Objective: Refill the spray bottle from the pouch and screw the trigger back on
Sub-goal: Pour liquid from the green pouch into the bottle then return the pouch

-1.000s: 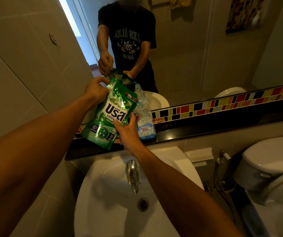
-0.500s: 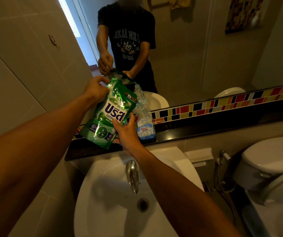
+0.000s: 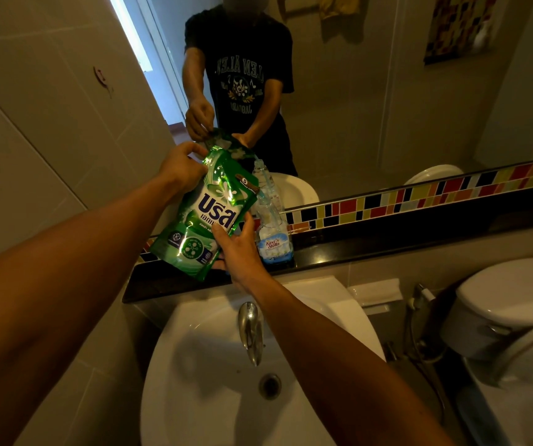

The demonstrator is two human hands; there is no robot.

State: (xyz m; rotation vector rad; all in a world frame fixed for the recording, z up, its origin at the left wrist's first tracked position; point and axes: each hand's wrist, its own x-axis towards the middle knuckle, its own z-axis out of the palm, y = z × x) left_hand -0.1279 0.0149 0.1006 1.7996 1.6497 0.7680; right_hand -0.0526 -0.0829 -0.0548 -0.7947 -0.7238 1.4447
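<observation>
Glossy green refill pouch (image 3: pixel 209 214), long axis tilted with its top corner over the clear plastic spray bottle (image 3: pixel 271 230), left hand (image 3: pixel 180 167) pinching the top, right hand (image 3: pixel 242 249) gripping the lower edge nearer that bottle.

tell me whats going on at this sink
A person stands at a bathroom sink holding a green refill pouch in both hands: the left hand grips its top corner, the right hand supports its lower edge. The pouch is tilted toward the clear spray bottle, which stands on the dark ledge without its trigger. Whether liquid is flowing cannot be seen.
</observation>
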